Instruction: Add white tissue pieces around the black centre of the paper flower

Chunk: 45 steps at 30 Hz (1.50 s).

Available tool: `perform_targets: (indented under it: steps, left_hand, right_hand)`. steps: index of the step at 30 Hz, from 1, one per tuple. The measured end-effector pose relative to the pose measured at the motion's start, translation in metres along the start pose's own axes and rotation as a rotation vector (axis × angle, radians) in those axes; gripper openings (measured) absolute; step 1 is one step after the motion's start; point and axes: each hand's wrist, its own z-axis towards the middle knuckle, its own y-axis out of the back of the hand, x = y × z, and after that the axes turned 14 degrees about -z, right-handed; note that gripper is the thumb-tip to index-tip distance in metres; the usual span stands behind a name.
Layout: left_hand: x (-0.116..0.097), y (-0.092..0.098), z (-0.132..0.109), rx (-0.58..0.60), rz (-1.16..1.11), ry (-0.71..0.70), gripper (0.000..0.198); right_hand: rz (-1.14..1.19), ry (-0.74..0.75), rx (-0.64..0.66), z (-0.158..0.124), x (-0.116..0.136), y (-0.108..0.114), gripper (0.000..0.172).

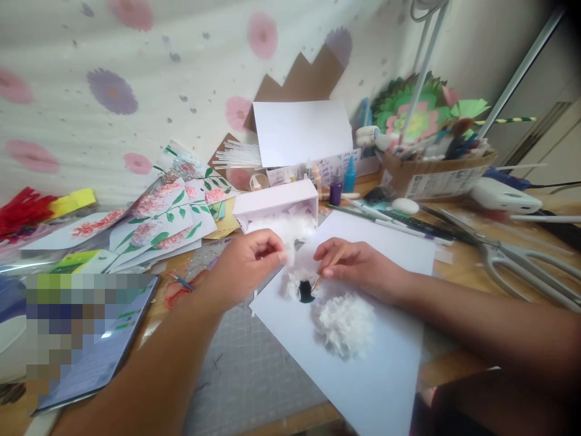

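Note:
My left hand pinches a small white paper piece in front of an open white box filled with white paper pieces. My right hand has its fingers closed round a thin stick, mostly hidden by the fingers. The stick's end points down at a black disc, partly ringed by white paper petals. Both disc and petals lie on a large white sheet. Closer to me on that sheet rests a fluffy white paper flower.
A grey cutting mat lies under the sheet. Large scissors and a cardboard box of tools are on the right. At left are a tablet and flower pictures. Purple and blue bottles stand behind.

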Motion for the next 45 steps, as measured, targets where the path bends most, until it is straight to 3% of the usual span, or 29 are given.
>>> perform_targets:
  steps: [4,7,10,17,24,27,29,38,45]
  left_hand:
    - [-0.008,-0.006,-0.007,0.253,-0.202,0.048,0.011]
    - [-0.009,-0.007,-0.007,0.343,-0.218,0.093,0.011]
    - [-0.007,-0.013,-0.006,0.379,-0.095,0.145,0.009]
    - [0.005,-0.036,-0.007,0.296,0.188,0.164,0.011]
    - [0.010,-0.038,-0.006,0.268,0.300,0.134,0.010]
    - [0.011,-0.039,-0.005,0.249,0.347,0.113,0.009]
    - [0.012,-0.039,-0.005,0.233,0.370,0.104,0.010]
    - [0.013,-0.043,-0.003,0.203,0.379,0.102,0.011]
    - [0.009,-0.032,-0.002,0.122,0.152,0.183,0.018]
  right_hand:
    - [-0.057,0.084,0.013,0.002,-0.003,-0.002,0.001]
    - [-0.159,0.067,0.023,0.003,-0.004,-0.002,0.005]
    - [-0.227,-0.031,0.010,0.003,-0.002,0.000,0.010]
    - [-0.286,-0.102,-0.035,0.003,0.000,0.001,0.012]
    - [-0.165,-0.112,-0.104,0.001,0.001,0.000,0.013]
    - [-0.053,-0.030,-0.148,0.001,0.001,0.000,0.010]
    - [-0.053,0.062,-0.109,0.000,0.002,-0.001,0.010]
    - [-0.405,0.188,0.011,-0.001,-0.001,-0.003,0.008]
    - [-0.588,0.275,0.021,-0.003,0.002,-0.004,0.008]
